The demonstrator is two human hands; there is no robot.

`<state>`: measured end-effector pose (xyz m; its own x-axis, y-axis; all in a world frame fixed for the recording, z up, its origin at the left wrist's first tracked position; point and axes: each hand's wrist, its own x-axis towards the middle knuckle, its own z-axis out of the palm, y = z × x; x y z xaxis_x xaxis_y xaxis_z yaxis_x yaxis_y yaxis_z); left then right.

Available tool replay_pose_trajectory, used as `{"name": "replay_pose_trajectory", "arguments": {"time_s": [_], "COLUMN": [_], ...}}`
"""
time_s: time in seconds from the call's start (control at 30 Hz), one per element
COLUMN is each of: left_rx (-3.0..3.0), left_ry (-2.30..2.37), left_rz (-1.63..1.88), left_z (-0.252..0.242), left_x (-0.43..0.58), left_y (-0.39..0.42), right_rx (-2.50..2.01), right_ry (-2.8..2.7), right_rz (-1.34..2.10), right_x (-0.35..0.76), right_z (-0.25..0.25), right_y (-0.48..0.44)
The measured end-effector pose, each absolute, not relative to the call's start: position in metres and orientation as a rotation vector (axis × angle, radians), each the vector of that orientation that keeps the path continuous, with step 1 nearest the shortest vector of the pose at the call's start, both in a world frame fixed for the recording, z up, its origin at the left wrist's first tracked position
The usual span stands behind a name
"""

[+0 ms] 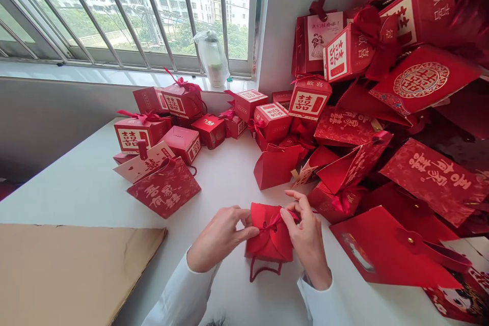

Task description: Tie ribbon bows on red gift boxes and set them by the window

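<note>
We see a small red gift box (pixel 267 252) on the white table (pixel 225 175), between the person's two hands, with a dark red ribbon (pixel 273 224) across its scalloped top. The left hand (pixel 219 238) is curled, its thumb and forefinger pinched together on the ribbon's left side. The right hand (pixel 306 232) pinches the ribbon's other side between thumb and forefinger, its remaining fingers raised and spread. On the box's near side, we see a red cord handle (pixel 266 271) resting on the table.

Just beyond the box stands a plain red bag (pixel 277 167). To the right we find a heap of wedding gift boxes and bags, including a flat red pouch (pixel 385 252) with a gold snap. A cluster of double-happiness boxes (pixel 132 138) sits farther left, behind a patterned bag (pixel 166 188). Nearer us lies a brown cardboard sheet (pixel 69 270); on the windowsill (pixel 153 74) stands a plastic-wrapped bottle (pixel 214 61).
</note>
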<state>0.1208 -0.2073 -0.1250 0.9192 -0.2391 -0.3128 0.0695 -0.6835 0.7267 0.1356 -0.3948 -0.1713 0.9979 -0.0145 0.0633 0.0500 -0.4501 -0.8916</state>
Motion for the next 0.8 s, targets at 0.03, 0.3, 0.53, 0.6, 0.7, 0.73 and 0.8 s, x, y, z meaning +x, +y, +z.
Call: {"name": "replay_pose_trajectory", "arguments": {"time_s": [0.03,0.3,0.53,0.6,0.7,0.73,0.8], "left_rx": [2.282,2.217,2.316,2.343,2.355,2.356,2.353], "left_ry": [-0.113,0.024,-0.044,-0.058,-0.082,-0.081,-0.08], "left_rz": [-0.459,-0.255,-0.416,-0.422,-0.419,-0.41,-0.398], "left_z": [-0.125,-0.127,-0.127,-0.125,-0.124,-0.125,-0.126], "left_x": [0.12,0.124,0.118,0.118,0.12,0.121,0.122], "left_y": [-0.208,-0.208,-0.208,-0.208,-0.209,-0.209,-0.208], "right_rx": [-2.034,-1.885,-2.018,-2.049,-2.109,-2.128,-2.15], "right_ry": [-0.044,-0.098,-0.06,-0.064,-0.077,-0.078,-0.074], "right_rz": [-0.097,-0.159,0.038,0.066,0.081,0.08,0.069], "right_x": [0.14,0.156,0.139,0.137,0.136,0.136,0.136], "right_z": [-0.172,-0.164,-0.162,-0.159,-0.154,-0.153,-0.153], "right_y": [-0.392,-0.383,-0.4,-0.4,-0.393,-0.39,-0.386]}}
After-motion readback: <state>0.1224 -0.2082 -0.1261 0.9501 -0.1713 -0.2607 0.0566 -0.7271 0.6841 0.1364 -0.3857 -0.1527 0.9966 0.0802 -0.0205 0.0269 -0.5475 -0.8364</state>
